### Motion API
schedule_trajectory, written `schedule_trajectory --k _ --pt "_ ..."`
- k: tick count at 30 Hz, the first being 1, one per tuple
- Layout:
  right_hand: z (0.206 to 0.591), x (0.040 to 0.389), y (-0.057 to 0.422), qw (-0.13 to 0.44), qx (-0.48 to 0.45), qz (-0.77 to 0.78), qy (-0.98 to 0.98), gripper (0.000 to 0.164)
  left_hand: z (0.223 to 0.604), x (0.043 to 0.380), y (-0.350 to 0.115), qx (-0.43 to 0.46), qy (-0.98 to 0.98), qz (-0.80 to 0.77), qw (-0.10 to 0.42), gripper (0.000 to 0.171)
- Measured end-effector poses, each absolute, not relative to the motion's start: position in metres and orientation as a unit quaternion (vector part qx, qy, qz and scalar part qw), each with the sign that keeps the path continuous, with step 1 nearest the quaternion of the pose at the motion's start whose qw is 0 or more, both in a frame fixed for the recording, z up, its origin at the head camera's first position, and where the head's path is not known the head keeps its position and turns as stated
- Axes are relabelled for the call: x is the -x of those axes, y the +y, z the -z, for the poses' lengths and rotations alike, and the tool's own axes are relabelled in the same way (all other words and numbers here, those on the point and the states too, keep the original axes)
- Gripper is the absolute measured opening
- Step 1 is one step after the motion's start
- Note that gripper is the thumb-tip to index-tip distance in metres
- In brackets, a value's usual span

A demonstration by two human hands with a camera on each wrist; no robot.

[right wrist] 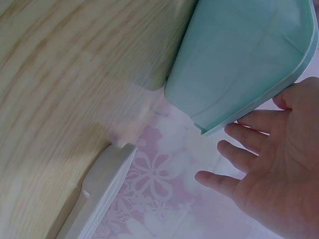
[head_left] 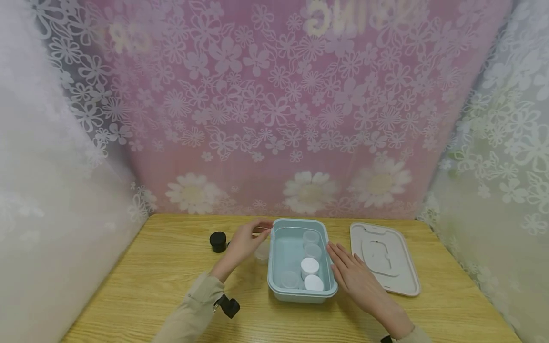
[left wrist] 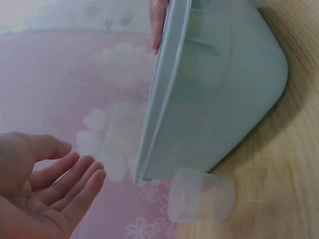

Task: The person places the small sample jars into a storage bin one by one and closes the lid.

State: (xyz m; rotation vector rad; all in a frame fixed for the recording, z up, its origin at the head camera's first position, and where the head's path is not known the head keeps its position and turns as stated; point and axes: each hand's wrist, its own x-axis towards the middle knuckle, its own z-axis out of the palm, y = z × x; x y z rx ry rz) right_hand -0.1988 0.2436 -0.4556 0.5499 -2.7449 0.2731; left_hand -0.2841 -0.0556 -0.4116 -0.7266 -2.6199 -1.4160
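A light-blue plastic box (head_left: pixel 283 252) stands uncovered on the table. Inside it sit two white-topped round jars (head_left: pixel 310 267) and several translucent small cups (head_left: pixel 312 251). My left hand (head_left: pixel 249 243) hovers by the far left rim with fingers loosely bent; in the left wrist view it shows apart from the box wall, holding nothing. Fingers of my right hand (head_left: pixel 352 276), nearly straight, touch the box's right rim. Beside the box's left wall, below my left hand, stands a translucent cup (left wrist: pixel 199 196), partly hidden by the hand in the head view.
A white lid (head_left: pixel 399 255) lies flat to the right of the box. To the left is a black round jar (head_left: pixel 218 242), with another dark bit behind my left hand. The wooden table (head_left: pixel 141 286) ends at a flowered pink curtain (head_left: pixel 274 119).
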Motion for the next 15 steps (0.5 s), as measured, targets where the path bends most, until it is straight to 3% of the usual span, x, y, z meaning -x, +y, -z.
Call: schedule_trajectory --k 5,15 --pt "0.455 0.201 0.245 0.163 -0.194 -0.096 -0.963 0.05 0.431 0.288 -0.061 0.204 -0.838 0.503 0.066 0.031" --pt "0.455 0.205 0.246 0.178 -0.202 -0.094 -0.959 0.05 0.461 0.284 -0.062 0.16 -0.859 0.485 0.039 0.047"
